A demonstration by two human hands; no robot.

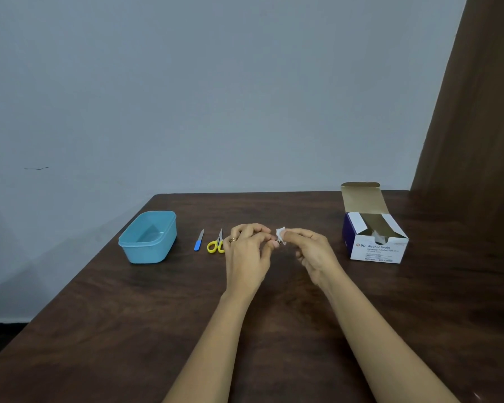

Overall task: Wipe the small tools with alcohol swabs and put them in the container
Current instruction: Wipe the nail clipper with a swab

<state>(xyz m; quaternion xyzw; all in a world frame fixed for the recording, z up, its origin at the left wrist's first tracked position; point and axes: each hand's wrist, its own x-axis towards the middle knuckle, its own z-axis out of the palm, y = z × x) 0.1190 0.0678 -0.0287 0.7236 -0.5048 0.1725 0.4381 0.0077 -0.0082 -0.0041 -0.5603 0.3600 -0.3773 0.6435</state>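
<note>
While L hand (pixel 245 253) pinches tool (pixel 278 242), R hand (pixel 312 251) holds swab (pixel 280 232) on it.

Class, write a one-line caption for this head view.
Left hand holds a small tool, right hand a swab against it; file and scissors lie beside the container.

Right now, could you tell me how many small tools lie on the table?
2: a blue-handled metal file, and yellow-handled scissors right of it. The left hand may hide another.
</note>
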